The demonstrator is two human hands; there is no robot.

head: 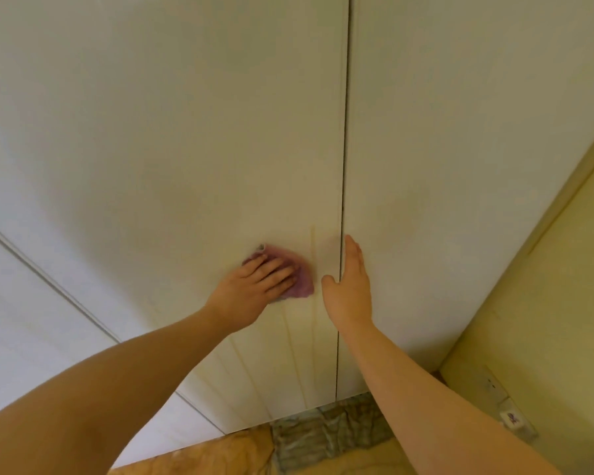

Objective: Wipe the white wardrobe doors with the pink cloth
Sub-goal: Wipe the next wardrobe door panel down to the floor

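**Cloth pressed to the left door, seam just to its right**

Head view: the pink cloth (304,286) lies bunched against the left door (186,132), low on the panel and just left of the seam (344,132) between the two doors. The left hand (254,286) covers most of it. Its fingers are straight and spread, pressing the cloth flat to the door rather than curling round it, and they point up and to the right, toward the seam. Cloth shows beyond the fingertips and above them.

The right hand (348,286) lies flat on the right door (460,132), fingers together and pointing up along the seam, thumb reaching across onto the left door. It holds nothing and looks to be bracing.

The two hands are near each other but apart, with bare door between cloth and thumb. Faint vertical streaks (314,320) run down that strip and below. Most of the unwiped area probably lies up and left of the cloth, so the left hand is the one placed to sweep it.
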